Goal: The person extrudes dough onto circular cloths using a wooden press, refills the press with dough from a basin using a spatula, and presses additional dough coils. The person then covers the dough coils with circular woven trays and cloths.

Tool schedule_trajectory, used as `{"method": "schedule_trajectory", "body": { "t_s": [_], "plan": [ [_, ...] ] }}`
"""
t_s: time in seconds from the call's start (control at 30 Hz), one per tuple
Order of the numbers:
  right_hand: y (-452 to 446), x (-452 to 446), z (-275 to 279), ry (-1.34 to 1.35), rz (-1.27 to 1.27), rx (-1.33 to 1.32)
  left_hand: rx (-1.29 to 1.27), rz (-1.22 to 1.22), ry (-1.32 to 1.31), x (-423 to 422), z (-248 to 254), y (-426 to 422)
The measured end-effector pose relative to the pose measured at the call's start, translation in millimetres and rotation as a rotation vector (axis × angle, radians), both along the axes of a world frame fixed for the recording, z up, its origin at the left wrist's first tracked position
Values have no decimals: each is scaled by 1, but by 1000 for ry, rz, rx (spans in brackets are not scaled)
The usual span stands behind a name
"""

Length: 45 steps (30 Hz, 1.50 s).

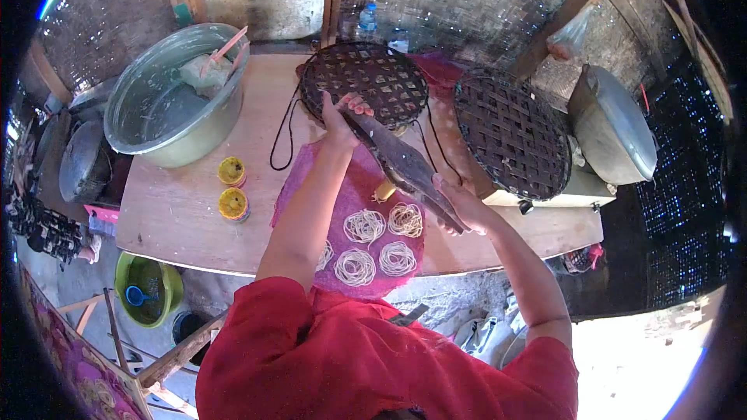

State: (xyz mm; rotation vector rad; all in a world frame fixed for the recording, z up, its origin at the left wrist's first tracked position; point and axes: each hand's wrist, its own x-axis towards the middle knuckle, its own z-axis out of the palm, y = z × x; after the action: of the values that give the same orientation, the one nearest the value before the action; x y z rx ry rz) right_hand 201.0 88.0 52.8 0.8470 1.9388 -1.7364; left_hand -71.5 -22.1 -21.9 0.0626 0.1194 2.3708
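A long dark flat board [405, 162] is held slantwise above the table. My left hand [345, 114] grips its upper left end, and my right hand [463, 206] grips its lower right end. Beneath the board a purple-pink cloth [305, 179] lies on the table, with several coils of pale noodle-like strands [364, 226] on it. A small yellow object [384, 191] shows beside the board's lower edge. Behind my left hand sits a round dark woven tray [366, 82] with black cords.
A large green-grey basin [175, 101] stands at the back left of the wooden table [175, 218], near two yellow cups [233, 204]. Another woven tray [513, 132] and a metal pot [615, 124] are at the right. A green tub [170, 288] sits on the floor.
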Motion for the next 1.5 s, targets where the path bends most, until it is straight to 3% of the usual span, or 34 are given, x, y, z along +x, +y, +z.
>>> {"method": "schedule_trajectory", "body": {
  "t_s": [0.07,0.13,0.33,0.43,0.67,0.87,1.07,1.13,1.2,1.33,1.47,1.5],
  "plan": [
    [5,-10,-5,32,40,234,69,52,96,-4,0,-7],
    [-6,-12,4,118,48,242,35,93,91,-7,14,-13],
    [-4,-5,29,-24,14,219,60,126,35,10,27,-21],
    [0,-11,32,52,33,409,100,97,71,-1,28,-17],
    [-17,-16,23,117,31,259,28,140,144,-4,41,-41],
    [-4,-14,32,35,63,392,46,124,2,4,26,-20],
    [-10,-35,-18,172,26,478,24,130,101,-22,15,-38],
    [-13,-35,-26,157,79,334,-10,150,118,-17,11,-45],
    [-13,-29,-20,98,114,311,-122,182,71,-7,5,-52],
    [-5,-10,-2,-30,126,284,-35,158,-27,18,-17,-41],
    [5,4,23,-4,87,440,27,114,1,27,4,-16],
    [14,8,22,19,42,371,54,82,24,26,16,-9]
  ]
}}
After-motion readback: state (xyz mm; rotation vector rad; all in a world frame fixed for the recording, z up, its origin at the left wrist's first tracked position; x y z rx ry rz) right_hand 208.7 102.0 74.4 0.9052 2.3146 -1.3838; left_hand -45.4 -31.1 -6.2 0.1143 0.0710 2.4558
